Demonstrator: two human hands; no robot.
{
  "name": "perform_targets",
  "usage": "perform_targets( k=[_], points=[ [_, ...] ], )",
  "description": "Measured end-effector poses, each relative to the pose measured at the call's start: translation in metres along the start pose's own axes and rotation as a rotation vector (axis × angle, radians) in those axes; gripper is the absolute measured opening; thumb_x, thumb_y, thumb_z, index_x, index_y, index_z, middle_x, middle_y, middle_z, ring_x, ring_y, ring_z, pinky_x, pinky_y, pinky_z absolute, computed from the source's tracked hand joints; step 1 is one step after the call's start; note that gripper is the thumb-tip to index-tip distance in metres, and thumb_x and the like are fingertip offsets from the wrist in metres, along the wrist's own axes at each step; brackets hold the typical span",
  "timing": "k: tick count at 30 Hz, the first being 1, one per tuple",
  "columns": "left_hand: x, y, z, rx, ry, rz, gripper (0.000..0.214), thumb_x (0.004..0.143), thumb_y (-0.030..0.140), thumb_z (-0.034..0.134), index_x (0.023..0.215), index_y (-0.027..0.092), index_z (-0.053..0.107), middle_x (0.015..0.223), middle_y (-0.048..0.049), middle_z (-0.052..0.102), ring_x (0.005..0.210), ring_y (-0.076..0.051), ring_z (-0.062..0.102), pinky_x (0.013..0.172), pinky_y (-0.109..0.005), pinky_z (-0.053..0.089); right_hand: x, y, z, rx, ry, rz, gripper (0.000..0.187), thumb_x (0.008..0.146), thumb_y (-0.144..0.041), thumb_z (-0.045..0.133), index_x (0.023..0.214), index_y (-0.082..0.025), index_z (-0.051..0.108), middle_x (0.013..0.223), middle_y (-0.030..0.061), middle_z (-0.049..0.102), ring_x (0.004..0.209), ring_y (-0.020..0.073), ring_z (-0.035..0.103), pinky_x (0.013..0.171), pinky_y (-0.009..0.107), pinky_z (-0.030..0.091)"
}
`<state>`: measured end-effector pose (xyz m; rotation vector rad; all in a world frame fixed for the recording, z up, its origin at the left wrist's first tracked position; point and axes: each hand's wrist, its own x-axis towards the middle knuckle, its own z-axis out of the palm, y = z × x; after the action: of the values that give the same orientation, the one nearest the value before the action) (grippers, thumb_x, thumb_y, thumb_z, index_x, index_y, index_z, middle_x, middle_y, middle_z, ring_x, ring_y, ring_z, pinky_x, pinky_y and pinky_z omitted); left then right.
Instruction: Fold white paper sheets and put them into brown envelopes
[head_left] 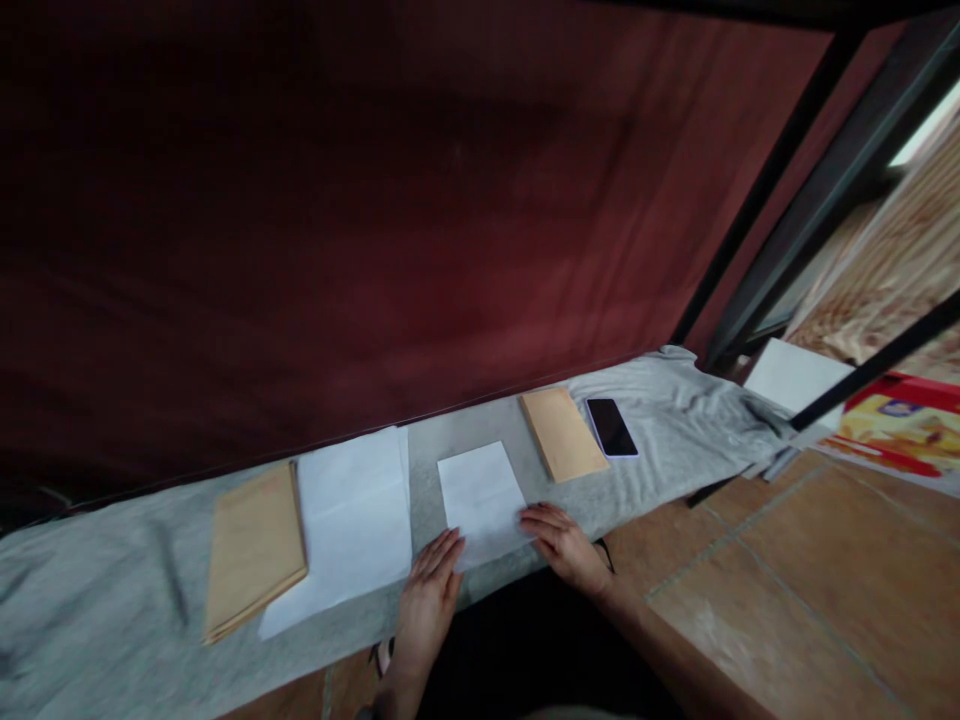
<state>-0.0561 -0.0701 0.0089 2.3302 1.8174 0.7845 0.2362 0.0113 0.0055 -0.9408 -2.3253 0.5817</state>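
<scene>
Black-clad lap at 6 o'clock | small white paper sheet flat on cloth-covered desk, long axis 11-to-5 | left hand open, fingers on its 7 o'clock corner, sheet toward 1 | right hand open, touching its 4 o'clock side, sheet toward 10

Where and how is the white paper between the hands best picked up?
The paper lies flat on the cloth, so probably pinch its left and right edges, coming from the near side, where the left hand and right hand rest.
</scene>
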Motion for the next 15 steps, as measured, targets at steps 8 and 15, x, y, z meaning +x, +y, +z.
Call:
perform_targets(
  k=[8, 15],
  points=[
    [0.0030, -0.0009, -0.0058, -0.003, 0.046, 0.068, 0.032, 0.097, 0.024, 0.049, 0.122, 0.027, 0.068, 0.128, -0.0039, 0.071, 0.120, -0.021, 0.065, 0.102, -0.043, 0.057, 0.0031, 0.0055, -0.0043, 0.016, -0.004, -0.002, 0.041, 0.094, -0.011, 0.056, 0.129, -0.027, 0.067, 0.133, 0.0054, 0.067, 0.128, 0.0234, 0.058, 0.116, 0.051, 0.039],
    [0.0045, -0.0066, -0.0063, -0.027, -0.023, 0.055, 0.035, 0.092, 0.018, 0.052, 0.121, 0.027, 0.069, 0.131, -0.0043, 0.070, 0.122, -0.022, 0.063, 0.103, -0.045, 0.056, 0.0012, 0.0088, -0.0050, -0.034, -0.026, -0.017, 0.048, 0.088, -0.005, 0.054, 0.130, -0.026, 0.067, 0.140, 0.0049, 0.062, 0.132, 0.0244, 0.054, 0.117, 0.053, 0.036]
  ],
)
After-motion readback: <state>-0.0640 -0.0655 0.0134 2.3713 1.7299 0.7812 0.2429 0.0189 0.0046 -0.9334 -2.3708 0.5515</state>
